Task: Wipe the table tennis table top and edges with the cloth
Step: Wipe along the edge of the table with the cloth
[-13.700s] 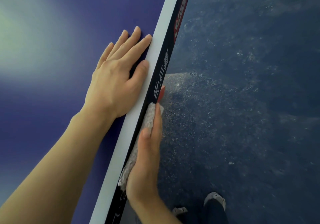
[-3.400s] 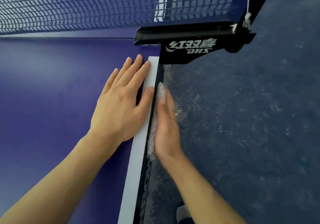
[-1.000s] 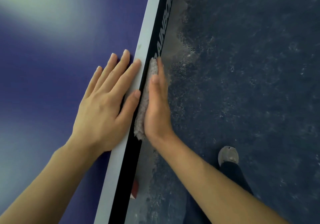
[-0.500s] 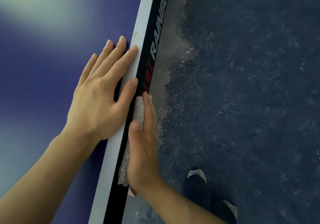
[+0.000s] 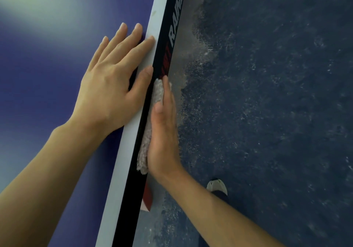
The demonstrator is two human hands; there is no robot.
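Table top (image 5: 47, 74) | left hand (image 5: 112, 86) flat | right hand (image 5: 162, 132) presses cloth (image 5: 150, 124), edge (image 5: 150, 93)

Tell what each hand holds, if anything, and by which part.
The right hand presses the fluffy grey cloth, by its outer face, against the black table edge; the left hand holds nothing.

Most of the cloth (image 5: 157, 93) is hidden under the right hand (image 5: 164, 136), with only a strip showing at its 9 o'clock side. The lettering (image 5: 176, 17) runs off the frame at 12 o'clock (the red letters (image 5: 165, 65) are too blurred to read). At 5 o'clock, the shoe (image 5: 216, 185) is half behind the forearm (image 5: 210, 208).
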